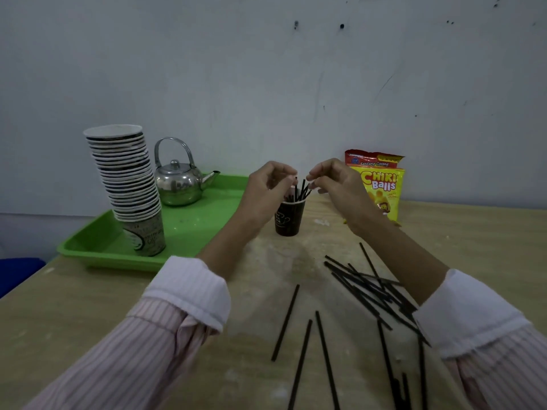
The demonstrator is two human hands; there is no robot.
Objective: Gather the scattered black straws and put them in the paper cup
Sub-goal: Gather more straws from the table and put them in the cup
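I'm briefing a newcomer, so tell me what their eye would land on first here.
The left hand and right hand meet with curled fingers over the black straws standing in the dark paper cup in the middle of the table. Loose straws lie scattered on its near right. At far left a tall, leaning stack of cups stands on a green tray beside a steel kettle.

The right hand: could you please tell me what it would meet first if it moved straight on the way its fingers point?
The right hand would probably meet the black straws standing in the paper cup first, then the left hand; depth is unclear.
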